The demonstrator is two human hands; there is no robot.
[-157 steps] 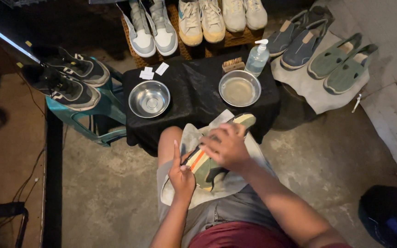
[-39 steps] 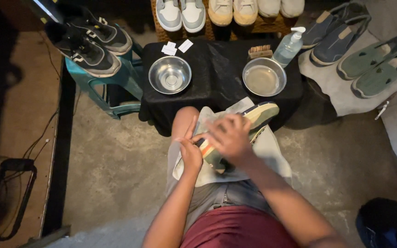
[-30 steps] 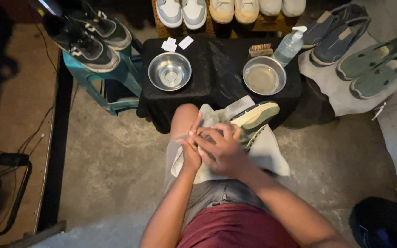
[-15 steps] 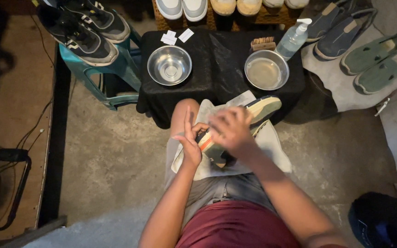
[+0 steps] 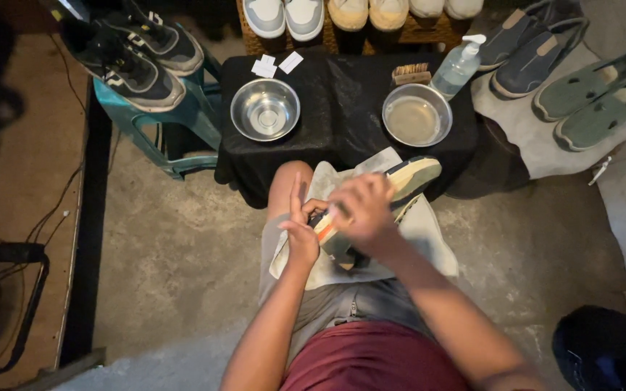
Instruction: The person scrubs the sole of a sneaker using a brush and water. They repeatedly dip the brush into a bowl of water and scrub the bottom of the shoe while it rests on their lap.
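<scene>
A shoe [image 5: 409, 178] with a pale sole and an orange stripe lies sole-up across my lap on a white cloth [image 5: 429, 233]. My left hand [image 5: 300, 233] holds its heel end, fingers pointing up. My right hand [image 5: 360, 210] is pressed on the shoe's side near the middle, fingers curled; whether it holds something small is hidden. Both hands are over my knees, just in front of a low table draped in black [image 5: 342, 108].
The table carries two steel bowls [image 5: 264, 110] [image 5: 416, 116], a brush [image 5: 410, 73], a pump bottle [image 5: 459, 65] and white cards [image 5: 277, 65]. Dark sneakers [image 5: 135, 58] rest on a teal stool at left. Green and grey shoes [image 5: 588, 98] lie at right, more shoes at the back.
My right hand has been rubbing back and forth along the shoe while the left keeps the heel steady. The camera view has shifted slightly.
</scene>
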